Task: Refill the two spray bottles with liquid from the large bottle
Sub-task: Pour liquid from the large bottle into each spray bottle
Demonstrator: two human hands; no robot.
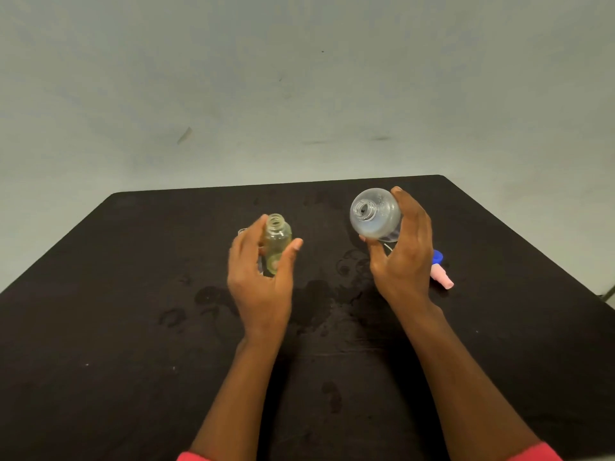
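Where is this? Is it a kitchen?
Probably not a kitchen: more like a plain work table set up for this job. A black cloth covers the table, the wall behind is bare, and only bottles are out.

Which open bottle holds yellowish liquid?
The slim bottle at the left hand. The round clear bottle in the right hand looks nearly colourless.
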